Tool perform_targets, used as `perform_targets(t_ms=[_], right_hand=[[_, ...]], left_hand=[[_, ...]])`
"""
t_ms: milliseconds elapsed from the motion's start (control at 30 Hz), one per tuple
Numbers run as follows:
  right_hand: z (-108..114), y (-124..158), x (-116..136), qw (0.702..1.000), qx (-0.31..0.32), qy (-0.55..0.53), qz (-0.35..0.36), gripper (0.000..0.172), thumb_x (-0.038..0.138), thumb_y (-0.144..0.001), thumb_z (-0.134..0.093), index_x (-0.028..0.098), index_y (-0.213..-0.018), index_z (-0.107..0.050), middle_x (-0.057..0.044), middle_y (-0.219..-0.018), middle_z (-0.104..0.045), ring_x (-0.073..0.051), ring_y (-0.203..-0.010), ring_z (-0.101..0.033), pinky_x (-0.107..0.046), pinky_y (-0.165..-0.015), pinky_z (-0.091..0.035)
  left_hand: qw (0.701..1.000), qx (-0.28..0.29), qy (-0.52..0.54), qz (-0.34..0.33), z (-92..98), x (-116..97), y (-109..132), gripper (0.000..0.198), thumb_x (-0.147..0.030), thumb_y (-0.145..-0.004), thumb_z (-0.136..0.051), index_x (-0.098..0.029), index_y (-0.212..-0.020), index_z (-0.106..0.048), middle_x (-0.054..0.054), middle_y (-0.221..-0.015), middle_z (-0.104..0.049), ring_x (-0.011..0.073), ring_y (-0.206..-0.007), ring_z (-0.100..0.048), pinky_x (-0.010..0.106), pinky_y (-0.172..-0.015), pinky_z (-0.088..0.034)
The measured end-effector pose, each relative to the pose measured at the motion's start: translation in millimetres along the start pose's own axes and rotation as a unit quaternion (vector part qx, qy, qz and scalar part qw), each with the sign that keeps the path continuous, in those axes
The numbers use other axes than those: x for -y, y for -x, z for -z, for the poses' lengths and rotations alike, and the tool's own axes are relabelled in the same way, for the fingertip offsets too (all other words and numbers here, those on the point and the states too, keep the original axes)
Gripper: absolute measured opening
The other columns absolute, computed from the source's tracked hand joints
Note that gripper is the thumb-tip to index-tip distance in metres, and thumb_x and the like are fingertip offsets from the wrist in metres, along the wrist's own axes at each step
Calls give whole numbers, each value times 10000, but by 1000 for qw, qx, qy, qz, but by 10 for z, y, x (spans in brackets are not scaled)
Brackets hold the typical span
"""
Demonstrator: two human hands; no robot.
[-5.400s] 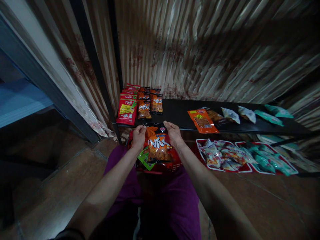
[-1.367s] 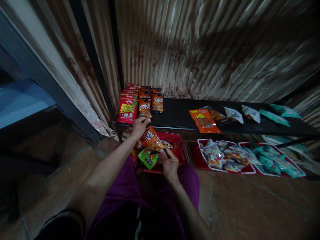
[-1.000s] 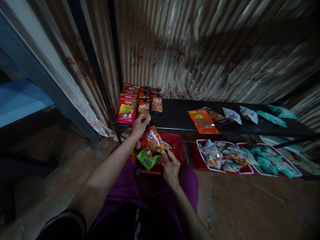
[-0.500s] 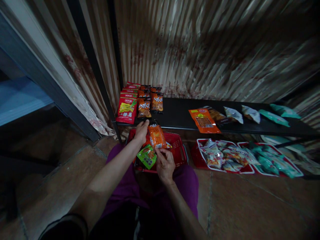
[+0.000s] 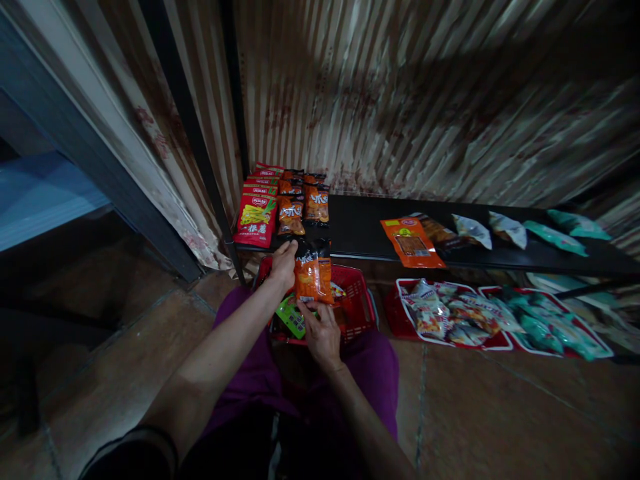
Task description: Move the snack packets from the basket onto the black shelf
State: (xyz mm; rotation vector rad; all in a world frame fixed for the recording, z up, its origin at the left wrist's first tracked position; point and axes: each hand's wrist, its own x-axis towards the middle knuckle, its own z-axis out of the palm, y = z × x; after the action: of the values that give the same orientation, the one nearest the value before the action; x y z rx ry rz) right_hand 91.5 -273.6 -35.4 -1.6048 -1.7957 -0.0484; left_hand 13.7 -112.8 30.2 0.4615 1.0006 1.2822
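Between my two hands is an orange snack bag [image 5: 313,277] with black ends, held over a red basket [image 5: 359,293]. My left hand [image 5: 284,265] grips its upper left side, and my right hand [image 5: 323,333] pinches its lower edge. A green snack packet [image 5: 290,319] lies in the basket under my hands, partly covered by them. Just beyond, on the black shelf [image 5: 353,230], similar orange-and-black bags [image 5: 291,217] stand in two rows beside a row of red packets [image 5: 256,217].
Farther right on the shelf lie a flat orange packet [image 5: 411,241], white bags [image 5: 471,231] and teal bags [image 5: 556,238]. Below them, a basket of white-and-red bags [image 5: 430,313] and a basket of teal bags [image 5: 545,327] sit on the floor. A black shelf post [image 5: 193,113] rises at left.
The orange bag has turned more upright and its front shows wider. My right hand has shifted slightly left and now covers more of the green packet.
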Motion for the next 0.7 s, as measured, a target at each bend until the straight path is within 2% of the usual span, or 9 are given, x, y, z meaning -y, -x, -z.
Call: perform_targets(t_ms=[100, 200, 267, 367, 433, 533, 600, 700], right_hand=[[118, -88, -13, 994, 31, -103, -20, 319, 178, -874, -488, 288, -1085, -702, -61, -956, -674, -191, -888, -617, -317, -807, -515], [296, -333, -64, 967, -60, -195, -151, 252, 326, -876, -525, 250, -1035, -705, -56, -963, -698, -188, -886, -635, -338, -848, -503], [395, -565, -122, 922, -137, -255, -258, 343, 419, -830, -583, 210, -1087, -672, -64, -999, -695, -193, -912, -628, -353, -872, -490], [467, -904, -209, 837, -138, -396, -351, 529, 467, -707, -709, 206, -1160, -631, -50, -1061, -686, -177, -929, -630, -321, -854, -495], [473, -1064, -240, 792, -110, -466, -378, 539, 458, -635, -768, 217, -1104, -660, -27, -1029, -701, -164, -885, -642, -289, -794, -508], [464, -1188, -230, 754, -78, -521, -392, 445, 436, -566, -816, 191, -921, -705, -2, -845, -725, -146, -718, -644, -262, -662, -514], [460, -1218, -199, 730, -108, -538, -409, 384, 397, -514, -848, 176, -785, -689, 15, -725, -710, -128, -619, -621, -244, -591, -501], [447, -1230, -156, 675, -180, -568, -435, 366, 338, -457, -876, 184, -673, -625, 35, -658, -689, -112, -563, -604, -228, -546, -489]], left_hand=[[1000, -2, -10, -28, 22, -40, -28, 230, -286, -737, -736, -182, -928, -661, 50, -1047, -698, 170, -1059, -608, 308, -957, -448], [998, 33, -23, -45, 37, -69, -19, 195, -300, -740, -726, -172, -875, -669, 40, -957, -706, 165, -1004, -622, 306, -944, -452], [997, 55, -35, -46, 34, -66, 20, 200, -326, -730, -730, -172, -842, -669, 27, -885, -702, 164, -954, -628, 302, -910, -466], [995, 72, -50, -39, 19, -39, 112, 218, -361, -708, -744, -182, -796, -657, 3, -796, -682, 157, -860, -626, 288, -839, -485], [994, 89, -59, -38, 14, -20, 177, 235, -387, -695, -751, -184, -746, -641, -8, -743, -660, 150, -795, -615, 279, -796, -485], [989, 122, -70, -45, 28, 1, 259, 278, -427, -671, -763, -187, -710, -627, -15, -705, -638, 151, -753, -604, 274, -759, -480], [988, 133, -68, -50, 44, 18, 305, 296, -446, -660, -767, -190, -717, -630, -15, -706, -640, 156, -756, -608, 274, -751, -485], [990, 132, -38, -43, 53, 47, 359, 301, -461, -662, -763, -196, -732, -638, -14, -719, -657, 159, -766, -621, 283, -763, -496]])
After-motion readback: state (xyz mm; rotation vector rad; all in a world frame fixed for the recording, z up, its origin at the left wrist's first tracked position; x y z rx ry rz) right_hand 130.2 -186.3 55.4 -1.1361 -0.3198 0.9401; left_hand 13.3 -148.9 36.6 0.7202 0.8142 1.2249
